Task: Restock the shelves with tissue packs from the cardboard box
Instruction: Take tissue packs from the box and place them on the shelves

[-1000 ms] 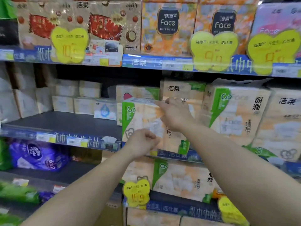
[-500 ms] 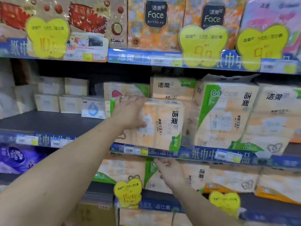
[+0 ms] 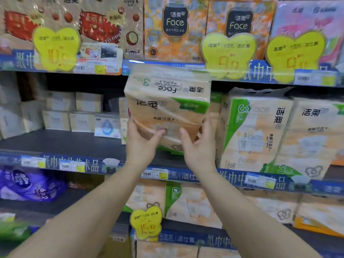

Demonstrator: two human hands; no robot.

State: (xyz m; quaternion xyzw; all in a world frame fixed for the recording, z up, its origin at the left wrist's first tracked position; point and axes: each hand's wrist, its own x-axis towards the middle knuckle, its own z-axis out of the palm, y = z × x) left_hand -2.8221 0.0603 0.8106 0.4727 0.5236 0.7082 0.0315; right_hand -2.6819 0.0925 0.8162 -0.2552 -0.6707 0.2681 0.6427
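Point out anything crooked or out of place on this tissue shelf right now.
The tissue pack held in both hands, left hand and right hand, is off the middle shelf and tilted, its top print upside down. The neighbouring packs stand upright.

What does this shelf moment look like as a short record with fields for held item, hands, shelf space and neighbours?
held item: orange and green tissue pack, lifted in front of the middle shelf, its top print upside down
left hand: grips the pack's lower left
right hand: grips the pack's lower right
shelf space: bare dark surface to the left of the pack
neighbours: matching tissue packs stacked on the right
price tag: yellow, reads 15.9, one shelf below
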